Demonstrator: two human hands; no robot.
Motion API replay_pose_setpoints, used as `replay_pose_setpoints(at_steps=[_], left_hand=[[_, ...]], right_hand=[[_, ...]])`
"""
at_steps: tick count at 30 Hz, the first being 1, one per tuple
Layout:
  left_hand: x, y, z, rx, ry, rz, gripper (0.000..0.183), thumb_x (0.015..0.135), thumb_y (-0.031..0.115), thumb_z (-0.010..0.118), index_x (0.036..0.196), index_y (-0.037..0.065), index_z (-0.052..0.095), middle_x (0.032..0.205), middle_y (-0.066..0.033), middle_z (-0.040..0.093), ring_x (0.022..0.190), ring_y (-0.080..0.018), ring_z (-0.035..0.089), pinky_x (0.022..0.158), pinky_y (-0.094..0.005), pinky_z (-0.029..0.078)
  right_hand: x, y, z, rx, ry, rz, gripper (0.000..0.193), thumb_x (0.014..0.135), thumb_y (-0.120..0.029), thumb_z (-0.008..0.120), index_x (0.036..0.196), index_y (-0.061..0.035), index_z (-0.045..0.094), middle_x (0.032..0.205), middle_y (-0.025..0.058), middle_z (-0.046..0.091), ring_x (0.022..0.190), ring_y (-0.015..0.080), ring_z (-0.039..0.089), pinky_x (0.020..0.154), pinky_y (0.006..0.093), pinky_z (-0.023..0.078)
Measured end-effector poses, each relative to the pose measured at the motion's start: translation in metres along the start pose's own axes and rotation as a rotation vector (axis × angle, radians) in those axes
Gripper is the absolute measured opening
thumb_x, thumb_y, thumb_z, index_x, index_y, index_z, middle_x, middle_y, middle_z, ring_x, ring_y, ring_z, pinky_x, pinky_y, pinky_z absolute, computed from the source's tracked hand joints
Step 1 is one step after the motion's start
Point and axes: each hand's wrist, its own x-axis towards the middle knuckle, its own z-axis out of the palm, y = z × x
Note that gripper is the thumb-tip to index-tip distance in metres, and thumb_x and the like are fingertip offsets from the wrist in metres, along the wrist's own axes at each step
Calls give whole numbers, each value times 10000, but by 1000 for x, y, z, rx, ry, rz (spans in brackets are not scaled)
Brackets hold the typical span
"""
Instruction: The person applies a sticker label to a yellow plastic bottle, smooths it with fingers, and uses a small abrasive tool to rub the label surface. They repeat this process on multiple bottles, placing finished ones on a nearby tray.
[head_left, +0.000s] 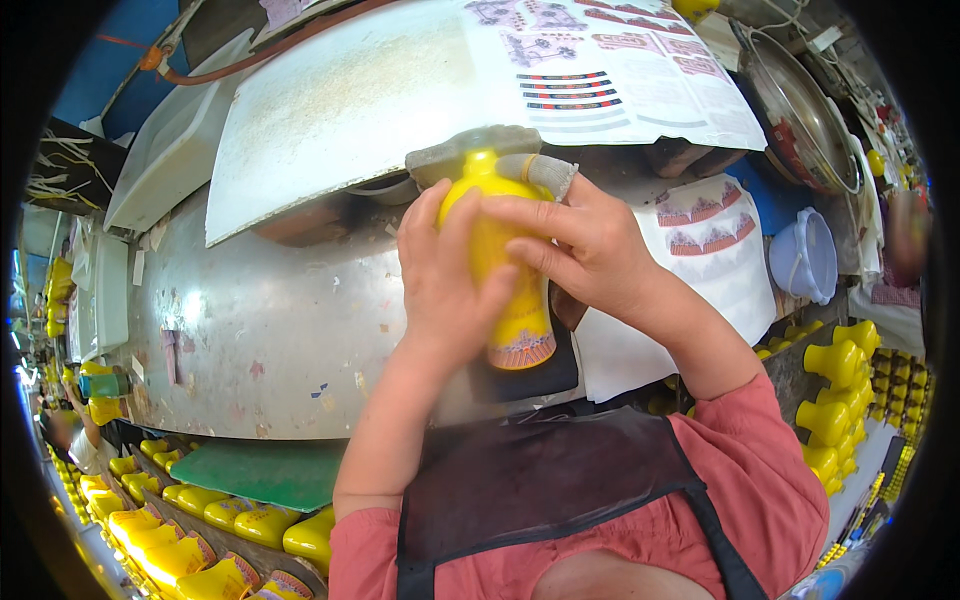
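Note:
A glossy yellow vase point(518, 322) lies between my hands, its narrow neck pointing away from me. Around its base, nearest me, runs a patterned pink and blue decal band point(522, 352). My left hand point(445, 270), slightly blurred, grips the vase's left side with the fingers laid along its body. From the right, my right hand point(590, 240) holds the shoulder with thumb and fingers; one of its fingers wears a grey knitted finger cover point(548, 176). The neck rests at a grey pad point(435, 155). Below the base is a dark cloth point(565, 370).
Beyond the metal table point(250, 330) lies a white board point(350, 100) with printed decal sheets point(640, 80). Another decal sheet point(690, 290) is at right, near a pale blue bucket point(803, 256). Several yellow vases point(170, 550) stand low left; more vases point(838, 400) stand right.

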Motion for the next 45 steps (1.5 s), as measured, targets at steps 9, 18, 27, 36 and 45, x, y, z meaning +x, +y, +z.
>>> replay_pose_setpoints(at_steps=[9,18,27,36,45], left_hand=[[1,-1,-1,21,-6,12,747,821,364,719,1450,64,449,1472,-220,413,1354,-442,407,1139,-546,345],[-1,-6,2,32,-2,37,799,831,399,708,1476,33,412,1489,-231,398,1362,-450,393,1143,-552,335],[-2,-5,4,1,14,31,850,830,366,702,1504,-10,345,1509,-250,388,1381,-457,379,1175,-545,298],[-13,-12,11,-217,85,-69,714,953,340,611,1526,-8,366,1533,-237,404,1403,-410,422,1191,-497,313],[-44,-1,18,-443,45,-288,760,972,240,551,1590,-25,196,1557,-250,328,1421,-377,406,1155,-469,385]], right_hand=[[5,-3,-11,-53,-142,89,453,900,-336,721,1345,-275,665,906,141,587,703,329,637,638,416,548],[12,6,-20,54,-221,112,467,867,-324,751,1319,-226,694,1013,154,649,873,327,674,775,409,556],[29,38,-42,955,118,887,268,1067,-252,572,1147,-40,716,1058,40,698,921,82,655,859,241,540],[11,-14,-31,-251,11,-112,276,833,17,747,1098,-49,716,989,102,736,848,278,699,734,329,576],[-63,-35,-9,88,-48,-449,207,739,-106,786,936,-147,737,914,36,717,816,219,722,665,330,586]])
